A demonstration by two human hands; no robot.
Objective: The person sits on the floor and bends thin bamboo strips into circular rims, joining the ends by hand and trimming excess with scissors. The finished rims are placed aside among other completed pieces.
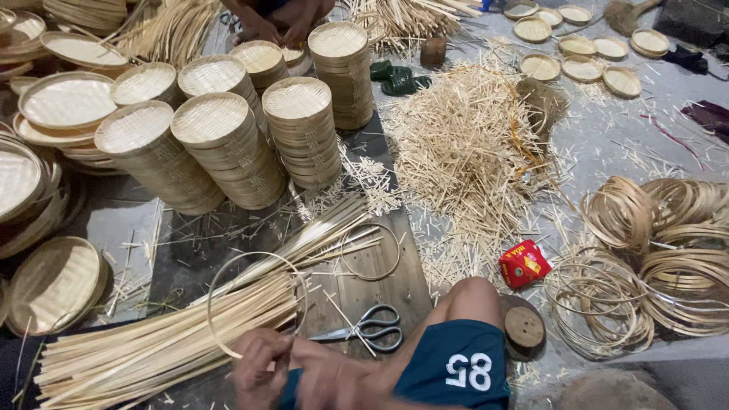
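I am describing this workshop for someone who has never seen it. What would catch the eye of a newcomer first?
First come the tall stacks of round woven bamboo trays in the upper left, then the big heap of short bamboo offcuts spread over the floor in the middle. At the bottom, the left hand and right hand bend a thin bamboo hoop over a bundle of long strips, beside grey scissors.
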